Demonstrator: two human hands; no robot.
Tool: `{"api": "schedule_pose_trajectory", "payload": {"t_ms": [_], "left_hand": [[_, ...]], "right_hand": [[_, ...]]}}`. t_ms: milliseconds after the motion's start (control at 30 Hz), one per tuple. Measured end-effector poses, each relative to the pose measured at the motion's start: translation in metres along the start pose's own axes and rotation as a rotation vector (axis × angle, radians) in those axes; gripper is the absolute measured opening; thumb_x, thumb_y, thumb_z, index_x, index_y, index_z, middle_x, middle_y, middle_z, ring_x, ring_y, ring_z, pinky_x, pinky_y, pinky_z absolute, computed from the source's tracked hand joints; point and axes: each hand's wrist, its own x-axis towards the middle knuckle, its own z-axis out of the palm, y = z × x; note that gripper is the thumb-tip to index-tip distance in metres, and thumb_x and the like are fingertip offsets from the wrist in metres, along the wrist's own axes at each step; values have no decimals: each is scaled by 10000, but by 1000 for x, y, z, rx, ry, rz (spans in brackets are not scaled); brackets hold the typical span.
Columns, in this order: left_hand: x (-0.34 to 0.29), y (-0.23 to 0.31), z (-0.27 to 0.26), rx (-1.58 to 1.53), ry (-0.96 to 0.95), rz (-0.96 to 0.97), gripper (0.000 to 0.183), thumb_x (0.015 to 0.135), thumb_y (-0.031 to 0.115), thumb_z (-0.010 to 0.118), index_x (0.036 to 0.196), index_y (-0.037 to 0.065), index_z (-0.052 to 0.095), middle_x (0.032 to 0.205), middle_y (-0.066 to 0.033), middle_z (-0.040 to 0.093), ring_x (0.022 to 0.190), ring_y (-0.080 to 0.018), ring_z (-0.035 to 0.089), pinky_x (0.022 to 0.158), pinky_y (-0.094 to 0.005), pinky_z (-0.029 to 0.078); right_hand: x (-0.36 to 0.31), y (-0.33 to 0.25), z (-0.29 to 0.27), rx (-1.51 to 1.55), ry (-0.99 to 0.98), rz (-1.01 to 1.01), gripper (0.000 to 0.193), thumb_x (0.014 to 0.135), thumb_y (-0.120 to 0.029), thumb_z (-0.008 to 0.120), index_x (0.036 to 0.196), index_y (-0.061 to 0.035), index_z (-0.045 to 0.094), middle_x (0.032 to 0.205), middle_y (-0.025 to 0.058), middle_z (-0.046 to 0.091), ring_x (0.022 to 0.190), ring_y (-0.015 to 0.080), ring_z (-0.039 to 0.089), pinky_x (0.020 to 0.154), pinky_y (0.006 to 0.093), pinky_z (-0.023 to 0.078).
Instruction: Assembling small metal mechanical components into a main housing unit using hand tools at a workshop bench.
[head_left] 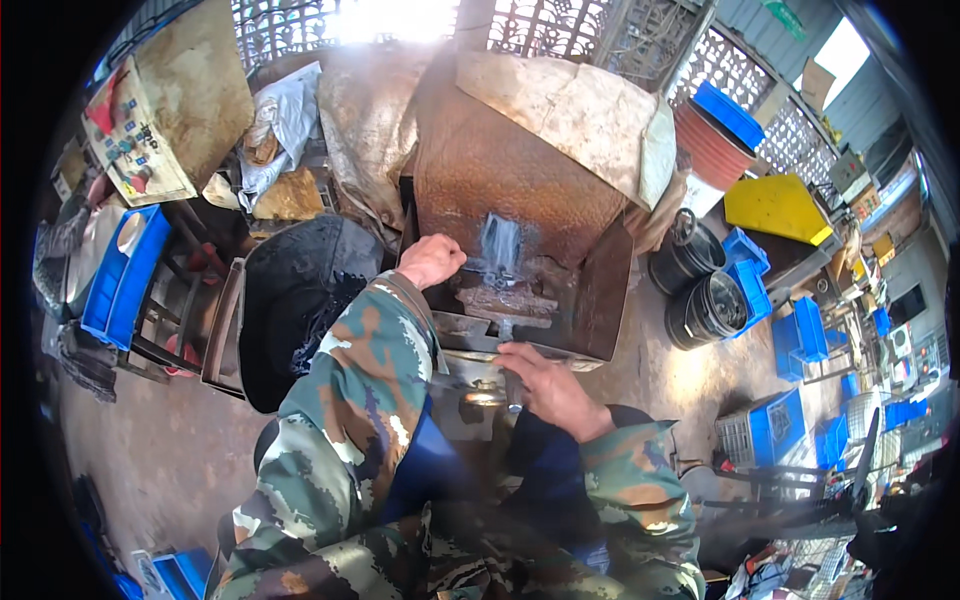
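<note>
In front of me stands a rusty, open-topped metal box (608, 318). Against its brown back panel (520, 185) shows a streaky blue-white patch (500, 243), blurred, above a worn block (508, 306). My left hand (431, 262) is over the box's left side, fingers curled closed and pointing towards that patch. Whatever its fingertips hold, if anything, is too small to make out. At the front edge my right hand (553, 392) has its fingers bent and pressed together beside a small metal fitting (506, 328). What lies under those fingers is hidden.
A large black tub (268, 310) with dark contents stands close on the left, by a blue bin (124, 280). On the right are black buckets (705, 312), a yellow panel (780, 210) and blue crates (778, 428). A stained sheet (570, 110) drapes behind the box.
</note>
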Motion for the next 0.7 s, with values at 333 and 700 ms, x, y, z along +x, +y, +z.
{"api": "schedule_pose_trajectory", "payload": {"t_ms": [333, 700], "left_hand": [[3, 21, -3, -99, 212, -92, 315, 853, 375, 667, 1056, 154, 760, 1082, -156, 721, 1078, -335, 654, 941, -468, 481], [7, 43, 2, -388, 604, 195, 169, 851, 217, 689, 986, 131, 746, 1051, -139, 670, 1052, -360, 626, 918, -472, 501]], "right_hand": [[26, 0, -15, 79, 187, -42, 507, 729, 119, 622, 1206, -50, 627, 1218, 137, 660, 1051, 333, 662, 865, 382, 554], [143, 18, -34, 611, 746, 407, 179, 922, -104, 697, 1069, -17, 644, 887, 34, 658, 606, 102, 600, 433, 266, 508]]}}
